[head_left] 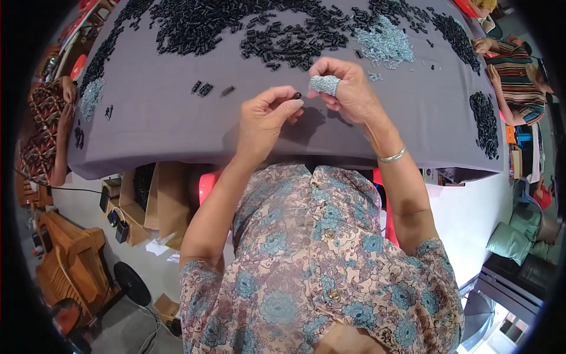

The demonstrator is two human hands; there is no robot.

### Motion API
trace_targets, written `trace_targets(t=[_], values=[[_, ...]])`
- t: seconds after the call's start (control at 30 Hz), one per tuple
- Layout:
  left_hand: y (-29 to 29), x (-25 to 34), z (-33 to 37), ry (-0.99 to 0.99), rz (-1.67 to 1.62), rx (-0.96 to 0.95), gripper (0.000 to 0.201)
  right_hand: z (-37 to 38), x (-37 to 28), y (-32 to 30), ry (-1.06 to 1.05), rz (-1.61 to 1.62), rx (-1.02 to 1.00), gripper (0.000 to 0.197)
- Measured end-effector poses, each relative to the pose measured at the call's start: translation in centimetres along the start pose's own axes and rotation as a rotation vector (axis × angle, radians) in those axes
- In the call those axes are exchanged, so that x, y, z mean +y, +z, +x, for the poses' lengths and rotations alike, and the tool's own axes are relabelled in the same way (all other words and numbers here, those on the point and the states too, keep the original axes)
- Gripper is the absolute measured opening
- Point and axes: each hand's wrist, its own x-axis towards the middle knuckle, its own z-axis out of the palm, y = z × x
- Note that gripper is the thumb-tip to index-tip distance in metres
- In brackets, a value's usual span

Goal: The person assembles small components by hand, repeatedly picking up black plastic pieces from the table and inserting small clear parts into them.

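Facing each other over the near part of the tabletop (177,124), the two hands stand close, with a small gap between their fingertips. Pinched between thumb and forefinger of the left hand (265,118) is a small black piece (298,95), seen nearly end-on, so its long axis is hard to tell. It sits on the side toward the right hand (349,94), just left of it and slightly nearer the person's body. The right hand's fingers are curled in, and a pale speckled band (323,85) shows at them; whether it wraps a finger or is gripped, I cannot tell. The pale pile (386,44) lies beyond the right hand and to its right, while loose black pieces (206,89) rest on the cloth, left of the left hand.
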Motion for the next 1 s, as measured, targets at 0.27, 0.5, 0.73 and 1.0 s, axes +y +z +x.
trace_targets(t=[0.27,0.5,0.73,1.0], values=[[0.3,0.2,-0.1,-0.005,-0.067,0.007,0.018,-0.1,0.4,1.1,-0.05,-0.111,0.009,0.004],[0.5,0.1,0.0,-0.006,-0.044,-0.014,0.018,-0.3,0.8,1.5,-0.335,-0.389,-0.008,0.004],[-0.1,0.1,-0.1,0.028,-0.036,0.082,0.018,-1.0,0.6,3.1,-0.696,-0.85,0.092,0.007],[-0.4,0.1,0.0,0.029,-0.051,0.088,0.019,-0.5,-0.9,0.7,-0.45,-0.787,0.13,0.012]])
